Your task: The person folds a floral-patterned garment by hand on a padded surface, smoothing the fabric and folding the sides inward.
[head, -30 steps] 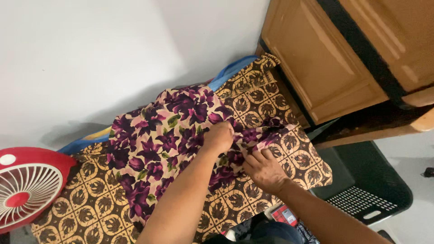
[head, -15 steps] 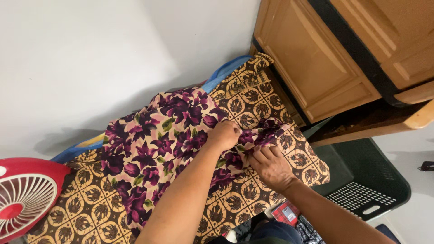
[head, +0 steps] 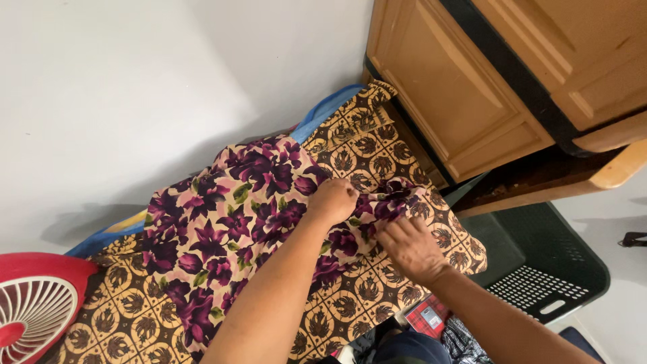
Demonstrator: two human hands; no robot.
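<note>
A pink cloth with purple flowers (head: 222, 236) lies spread over a brown and tan patterned cover (head: 364, 145) on a narrow surface against the wall. My left hand (head: 332, 201) is closed in a fist on a bunched part of the floral cloth near its right end. My right hand (head: 410, 246) lies just to the right, its fingers pinching the gathered edge of the same cloth. Both forearms reach in from the bottom of the view.
A red and white fan (head: 34, 307) stands at the lower left. A wooden cabinet (head: 465, 101) fills the upper right, with a dark plastic basket (head: 539, 269) below it. The white wall (head: 135, 87) runs behind. A small red packet (head: 426, 314) lies by my knees.
The view has drifted so everything sits a little further left and up. My right hand has shifted slightly up toward the bunched cloth edge. My left hand keeps its grip.
</note>
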